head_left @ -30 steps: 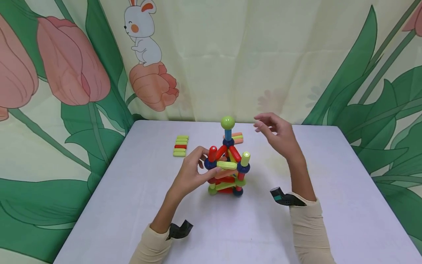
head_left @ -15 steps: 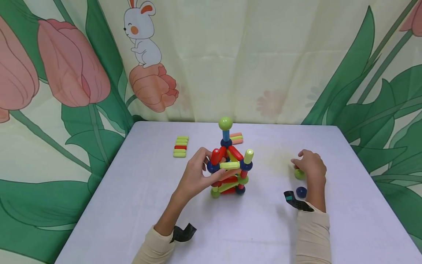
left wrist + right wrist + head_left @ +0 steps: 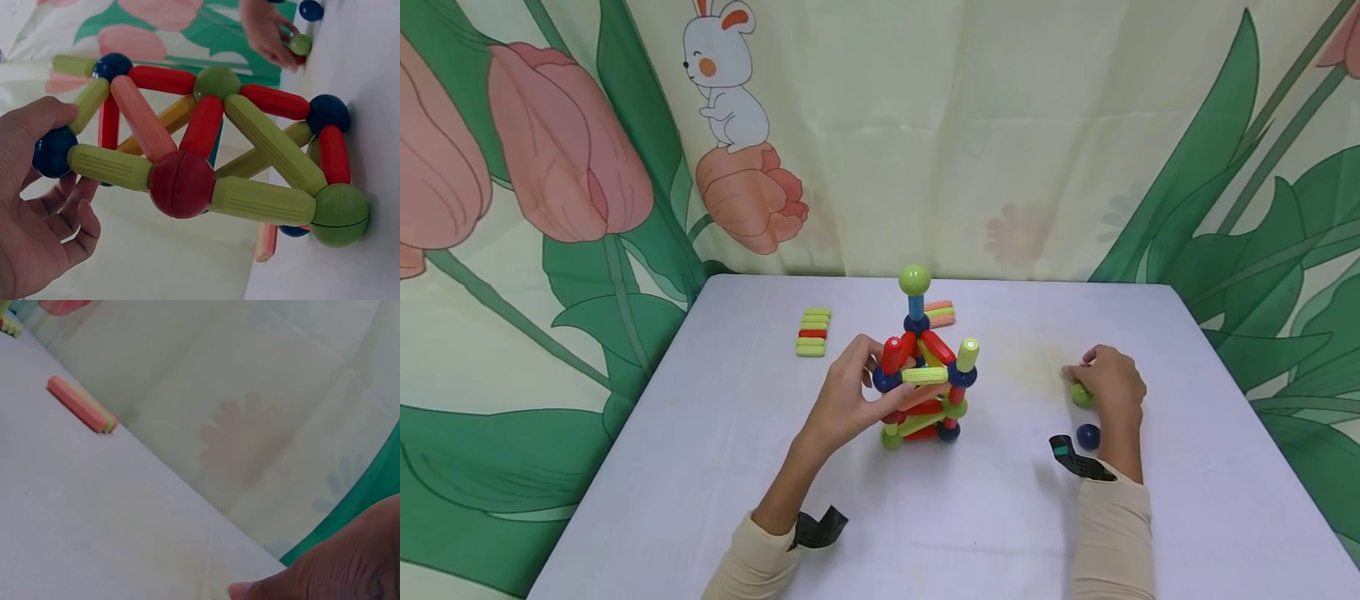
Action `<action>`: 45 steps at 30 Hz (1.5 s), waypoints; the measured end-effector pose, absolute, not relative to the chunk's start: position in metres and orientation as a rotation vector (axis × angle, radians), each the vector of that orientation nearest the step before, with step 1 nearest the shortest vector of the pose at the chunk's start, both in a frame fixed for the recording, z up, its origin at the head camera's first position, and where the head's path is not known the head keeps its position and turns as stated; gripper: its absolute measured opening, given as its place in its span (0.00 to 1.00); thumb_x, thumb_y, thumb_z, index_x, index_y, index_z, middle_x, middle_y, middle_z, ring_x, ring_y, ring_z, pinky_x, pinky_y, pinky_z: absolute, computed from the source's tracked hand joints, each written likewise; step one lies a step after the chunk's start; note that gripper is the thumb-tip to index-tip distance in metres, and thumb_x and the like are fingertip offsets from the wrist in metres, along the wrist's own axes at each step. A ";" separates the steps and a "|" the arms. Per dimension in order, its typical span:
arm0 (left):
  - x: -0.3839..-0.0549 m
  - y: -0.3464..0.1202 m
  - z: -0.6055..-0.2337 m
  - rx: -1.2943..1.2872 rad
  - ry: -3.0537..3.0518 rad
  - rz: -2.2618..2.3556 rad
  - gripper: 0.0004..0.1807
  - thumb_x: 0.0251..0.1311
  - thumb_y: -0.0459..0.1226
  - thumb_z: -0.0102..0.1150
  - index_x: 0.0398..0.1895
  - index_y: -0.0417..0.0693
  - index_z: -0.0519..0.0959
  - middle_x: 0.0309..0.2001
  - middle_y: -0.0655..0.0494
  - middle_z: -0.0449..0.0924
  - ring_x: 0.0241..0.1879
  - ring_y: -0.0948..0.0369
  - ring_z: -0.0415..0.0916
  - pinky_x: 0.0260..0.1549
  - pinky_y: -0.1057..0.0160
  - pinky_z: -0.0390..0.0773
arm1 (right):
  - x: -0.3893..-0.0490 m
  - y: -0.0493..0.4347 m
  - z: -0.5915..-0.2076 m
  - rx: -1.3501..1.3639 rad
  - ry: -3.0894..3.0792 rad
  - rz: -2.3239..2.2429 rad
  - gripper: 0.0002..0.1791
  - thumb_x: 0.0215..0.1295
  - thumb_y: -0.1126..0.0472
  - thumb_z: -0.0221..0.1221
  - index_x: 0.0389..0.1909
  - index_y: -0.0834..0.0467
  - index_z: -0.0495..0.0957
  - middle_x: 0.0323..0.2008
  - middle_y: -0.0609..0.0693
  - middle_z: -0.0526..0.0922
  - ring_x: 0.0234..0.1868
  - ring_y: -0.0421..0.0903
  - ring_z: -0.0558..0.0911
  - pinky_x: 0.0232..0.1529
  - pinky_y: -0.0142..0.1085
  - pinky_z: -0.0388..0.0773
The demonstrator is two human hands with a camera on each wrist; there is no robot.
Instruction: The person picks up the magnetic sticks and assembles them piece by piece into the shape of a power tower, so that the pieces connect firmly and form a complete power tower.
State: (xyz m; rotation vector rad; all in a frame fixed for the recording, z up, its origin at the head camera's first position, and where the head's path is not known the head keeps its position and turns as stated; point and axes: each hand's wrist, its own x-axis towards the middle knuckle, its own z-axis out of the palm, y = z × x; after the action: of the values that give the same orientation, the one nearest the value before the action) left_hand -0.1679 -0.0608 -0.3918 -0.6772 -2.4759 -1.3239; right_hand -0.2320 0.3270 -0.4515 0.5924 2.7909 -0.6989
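My left hand [image 3: 850, 387] grips a tower of magnetic sticks and balls [image 3: 925, 376] by a dark blue ball [image 3: 55, 152] at an upper corner. Red, yellow-green and salmon sticks make up its frame; a light blue stick with a green ball [image 3: 914, 280] tops it. At the table's right, my right hand [image 3: 1114, 385] reaches down with bent fingers beside a loose green ball [image 3: 1082, 395]. In the left wrist view a bit of a red ball [image 3: 300, 60] shows by its fingertips, mostly hidden; I cannot tell whether they pinch it. Nearer me lies a loose blue ball [image 3: 1087, 437].
A row of several yellow-green sticks with one red [image 3: 811, 333] lies at the back left. Behind the tower sit salmon and yellow-green sticks [image 3: 941, 313]. The white table [image 3: 970, 508] ends at a printed curtain [image 3: 880, 167].
My right hand has moved from beside the tower's top down to the loose balls at the right, then stayed there. The left hand and tower have shifted slightly right.
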 end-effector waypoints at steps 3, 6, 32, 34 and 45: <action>-0.169 -0.060 -0.392 -0.673 -2.479 -1.341 0.22 0.53 0.43 0.71 0.43 0.47 0.69 0.37 0.57 0.74 0.35 0.61 0.73 0.31 0.64 0.81 | -0.231 0.330 -0.450 0.574 2.801 -0.692 0.26 0.62 0.50 0.64 0.48 0.67 0.71 0.39 0.64 0.75 0.39 0.58 0.72 0.34 0.45 0.70; -0.169 -0.059 -0.392 -0.668 -2.482 -1.342 0.23 0.53 0.43 0.71 0.43 0.47 0.69 0.38 0.57 0.74 0.36 0.60 0.74 0.31 0.65 0.81 | -0.231 0.328 -0.447 0.552 2.906 -0.719 0.26 0.65 0.49 0.62 0.50 0.67 0.71 0.41 0.66 0.76 0.40 0.60 0.74 0.35 0.47 0.72; -0.161 -0.052 -0.396 -0.641 -2.444 -1.342 0.23 0.52 0.44 0.71 0.42 0.47 0.69 0.34 0.58 0.74 0.32 0.64 0.70 0.28 0.59 0.81 | -0.179 0.209 -0.334 -1.258 2.438 -2.042 0.25 0.53 0.79 0.65 0.54 0.72 0.74 0.51 0.50 0.79 0.52 0.46 0.79 0.49 0.30 0.81; -0.160 -0.053 -0.397 -0.632 -2.446 -1.347 0.22 0.52 0.43 0.71 0.42 0.47 0.69 0.34 0.58 0.74 0.32 0.64 0.70 0.28 0.58 0.81 | -0.179 0.207 -0.334 -1.294 2.447 -1.992 0.26 0.52 0.78 0.66 0.54 0.72 0.74 0.50 0.49 0.80 0.52 0.46 0.79 0.49 0.30 0.81; -0.167 -0.065 -0.395 -0.822 -2.524 -1.363 0.22 0.54 0.45 0.70 0.48 0.49 0.74 0.39 0.59 0.72 0.40 0.65 0.71 0.35 0.65 0.81 | -0.175 0.219 -0.334 -1.241 2.653 -1.786 0.30 0.51 0.80 0.66 0.57 0.67 0.74 0.51 0.42 0.80 0.49 0.40 0.80 0.47 0.26 0.80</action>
State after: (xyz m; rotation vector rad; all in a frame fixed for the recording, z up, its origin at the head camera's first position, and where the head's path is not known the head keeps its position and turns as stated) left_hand -0.1672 -0.0654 -0.3954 -0.8220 -2.5237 -1.3629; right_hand -0.1748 0.2189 -0.3344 -1.2409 2.6535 -1.7864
